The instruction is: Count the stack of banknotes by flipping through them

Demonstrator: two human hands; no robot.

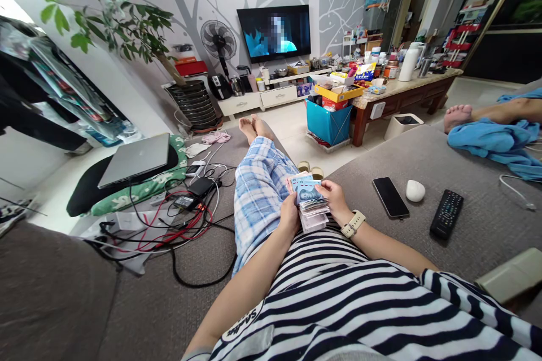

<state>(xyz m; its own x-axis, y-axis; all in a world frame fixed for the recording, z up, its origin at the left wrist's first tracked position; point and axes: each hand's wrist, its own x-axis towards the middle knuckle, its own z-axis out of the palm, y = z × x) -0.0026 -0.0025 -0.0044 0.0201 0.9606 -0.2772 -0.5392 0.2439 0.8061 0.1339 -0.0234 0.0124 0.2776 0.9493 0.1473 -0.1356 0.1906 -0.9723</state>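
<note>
Over my lap, both hands meet at a thick bundle of banknotes (314,208). My left hand (289,211) is closed on its left side, with bluish and pinkish notes fanned out at the top. At the upper right, my right hand (335,197) pinches the edge of a blue note (308,189) that lies uppermost. A cream watch (354,223) is on my right wrist. Below, lighter notes stick out toward my striped shirt (326,254). The fingertips under the bundle are hidden.
Right of me on the sofa (406,169) lie a phone (390,197), a white case (415,191) and a remote (446,214). Tangled cables (182,220) and a laptop (134,159) are on my left. Another person's foot (457,117) rests at the right. A cluttered table (406,87) stands ahead.
</note>
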